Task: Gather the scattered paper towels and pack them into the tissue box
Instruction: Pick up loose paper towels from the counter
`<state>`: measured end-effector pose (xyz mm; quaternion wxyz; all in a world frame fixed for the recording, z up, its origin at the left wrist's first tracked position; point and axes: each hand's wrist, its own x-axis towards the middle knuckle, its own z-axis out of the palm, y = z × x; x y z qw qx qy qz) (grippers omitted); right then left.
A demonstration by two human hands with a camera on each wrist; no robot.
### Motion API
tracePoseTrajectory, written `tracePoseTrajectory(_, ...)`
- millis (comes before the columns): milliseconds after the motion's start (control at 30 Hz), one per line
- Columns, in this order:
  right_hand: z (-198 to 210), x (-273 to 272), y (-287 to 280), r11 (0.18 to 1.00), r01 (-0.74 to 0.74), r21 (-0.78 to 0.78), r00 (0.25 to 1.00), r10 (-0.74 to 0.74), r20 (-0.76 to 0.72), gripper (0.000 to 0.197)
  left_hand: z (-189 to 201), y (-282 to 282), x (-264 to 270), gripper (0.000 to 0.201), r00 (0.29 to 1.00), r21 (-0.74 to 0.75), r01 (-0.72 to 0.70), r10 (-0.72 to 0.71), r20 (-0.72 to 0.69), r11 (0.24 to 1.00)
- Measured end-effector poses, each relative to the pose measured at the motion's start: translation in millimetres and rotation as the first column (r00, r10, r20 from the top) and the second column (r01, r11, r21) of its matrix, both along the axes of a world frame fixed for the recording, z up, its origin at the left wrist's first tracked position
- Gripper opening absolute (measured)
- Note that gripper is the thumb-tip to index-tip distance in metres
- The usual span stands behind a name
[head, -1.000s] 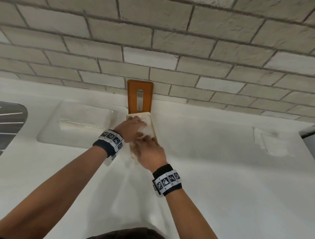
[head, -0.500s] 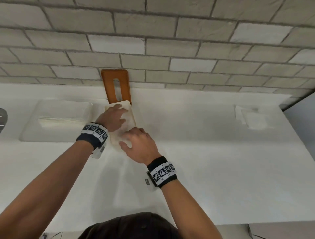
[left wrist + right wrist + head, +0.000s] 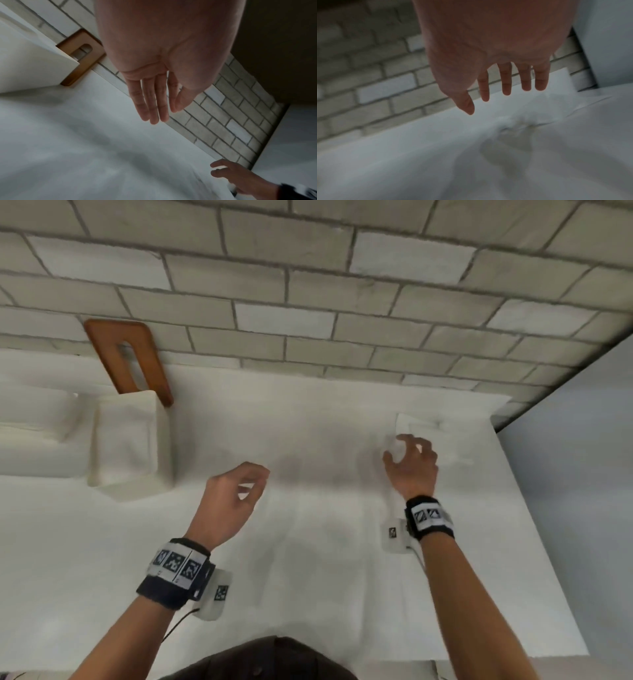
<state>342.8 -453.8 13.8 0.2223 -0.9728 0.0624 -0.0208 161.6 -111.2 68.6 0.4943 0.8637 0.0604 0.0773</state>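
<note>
The white tissue box (image 3: 163,446) stands at the back left of the white counter, and white paper towels (image 3: 123,436) lie in its open top. Its orange wooden lid (image 3: 132,361) leans on the brick wall behind it. My left hand (image 3: 255,486) hovers right of the box with relaxed fingers and holds nothing; the left wrist view shows its fingers (image 3: 154,108) straight, with the box corner (image 3: 25,60) to their left. My right hand (image 3: 400,448) is spread just above the near edge of a flat paper towel (image 3: 445,436) at the back right. The right wrist view shows this crumpled towel (image 3: 539,116) under its fingers (image 3: 506,81).
A low white rectangular shape (image 3: 34,436), blurred, lies left of the box. The brick wall (image 3: 308,337) runs along the back of the counter. The counter (image 3: 308,577) ends at the right against a grey wall (image 3: 582,474), and its front edge lies near my body.
Both hands have left the tissue box. The right hand has swung far right to the paper towel, the left has pulled back to the counter's middle. My view has turned right.
</note>
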Motion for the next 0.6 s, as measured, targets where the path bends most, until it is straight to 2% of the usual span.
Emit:
tracePoseTrajectory(67, -6, 45, -46, 0.996, 0.004, -0.093, 0.992, -0.015, -0.124, 0.063, -7, -24, 1, 0.014, 0.999, 0.001, 0.033, -0.033, -0.018, 0.999)
tracePoseTrajectory(133, -12, 74, -75, 0.994, -0.032, -0.107, 0.963, 0.002, -0.269, 0.073, -13, -40, 3, 0.014, 0.996, 0.019, 0.070, -0.069, -0.053, 0.997)
tracePoseTrajectory(200, -19, 83, -84, 0.992, -0.085, -0.098, 0.924, 0.042, -0.379, 0.070, -21, -52, 5, 0.014, 0.991, 0.054, 0.098, -0.093, -0.092, 0.994)
tracePoseTrajectory(267, -25, 75, -78, 0.985, -0.128, -0.113, 0.933, 0.081, -0.349, 0.059, -28, -61, 8, 0.013, 0.987, 0.090, 0.118, -0.107, -0.124, 0.989)
tracePoseTrajectory(333, -26, 52, -64, 0.972, -0.200, -0.125, 0.944, 0.157, -0.290, 0.053, -35, -70, 14, 0.013, 0.978, 0.103, 0.147, -0.129, -0.167, 0.984)
tracePoseTrajectory(433, -27, -12, -34, 0.925, -0.352, -0.142, 0.913, 0.305, -0.272, 0.061, -42, -86, 24, 0.012, 0.959, 0.109, 0.202, -0.174, -0.225, 0.973)
tracePoseTrajectory(533, -21, -86, -5, 0.891, -0.446, -0.088, 0.856, 0.395, -0.333, 0.073, -51, -105, 32, 0.012, 0.952, 0.117, 0.240, -0.210, -0.221, 0.964)
tracePoseTrajectory(600, -14, -117, 5, 0.895, -0.446, -0.012, 0.825, 0.406, -0.393, 0.080, -57, -118, 35, 0.016, 0.955, 0.155, 0.257, -0.227, -0.189, 0.954)
